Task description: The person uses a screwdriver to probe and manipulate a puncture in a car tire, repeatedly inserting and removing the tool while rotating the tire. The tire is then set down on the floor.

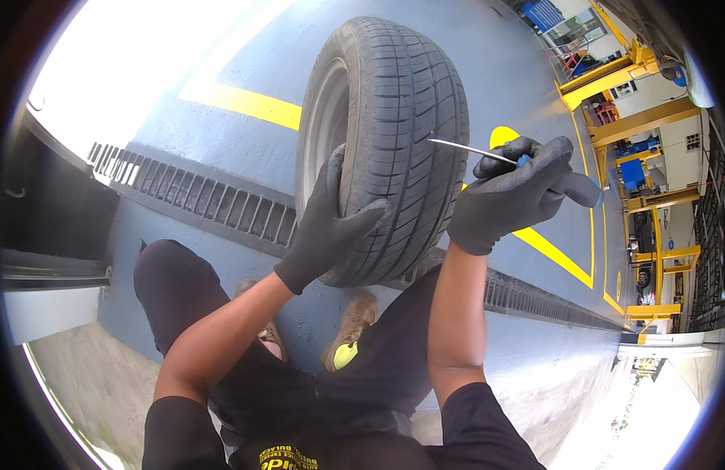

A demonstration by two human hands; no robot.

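**Tire upright at 12 o'clock, left hand on it, tool tip at the tread**

Nearest: your dark trousers (pixel 178 282), knees spread, tan shoes (pixel 355 323) on the floor at 6 and 7 o'clock.

Your left hand (pixel 333 225), dark-gloved, sits just off center toward 10. It's spread on the tire: fingers over the sidewall edge, thumb on the tread.

Your right hand (pixel 513 200), same glove, is at 2–3 o'clock, closed round the handle of a blue-handled tool (pixel 474 148). Thin metal shaft points to 9–10; tip is at the tread. Can't tell if it touches or goes in.

Tire (pixel 398 94) stands on its tread, rim (pixel 322 117) facing 9.

Drain grate (pixel 202 197) runs from 10 to 4 o'clock, passing behind the tire. Blue floor (pixel 503 63) beyond, yellow line (pixel 253 106) at 11.

Farthest: yellow steel frames (pixel 605 82), 2 to 3 o'clock.
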